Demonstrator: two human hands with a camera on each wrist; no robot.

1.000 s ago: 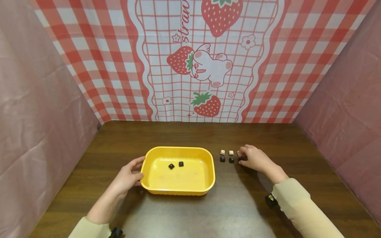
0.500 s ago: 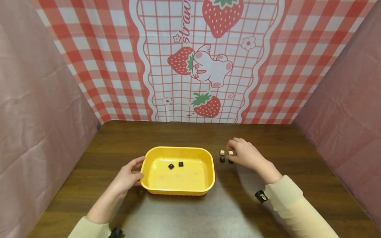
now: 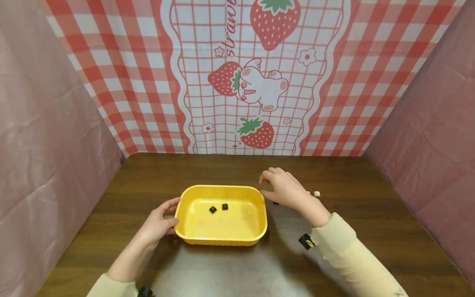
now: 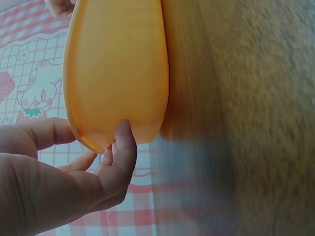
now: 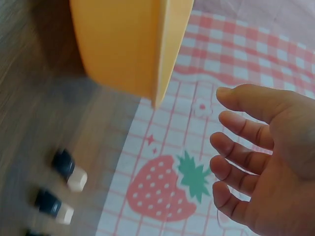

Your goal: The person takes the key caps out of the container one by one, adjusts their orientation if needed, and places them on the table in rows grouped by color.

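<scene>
A yellow tray (image 3: pixel 220 240) stands on the table in the head view, with two black keycaps (image 3: pixel 224 206) lying inside. My left hand (image 3: pixel 157 222) grips its left end, fingers bent against the rim and outer wall, as the left wrist view also shows. Just off the tray's right rim, my right hand (image 3: pixel 285 189) hovers with fingers loosely bent and thumb apart. Nothing appears between the fingers in the right wrist view. Beneath and behind that hand are black keycaps (image 5: pixel 63 162) paired with white keycaps (image 5: pixel 77 180). In the head view the hand hides most of them; one white keycap (image 3: pixel 316 194) shows.
The brown wooden table (image 3: pixel 230 274) reaches back to a red-and-white checked cloth (image 3: pixel 148 82) with strawberries. Pink cloth hangs on the left (image 3: pixel 48 144) and right sides. Black wrist straps sit at both sleeves.
My right hand has moved left from the far end of the keycap rows to the tray's right rim. My left hand stays at the tray; the keycaps inside lie as before.
</scene>
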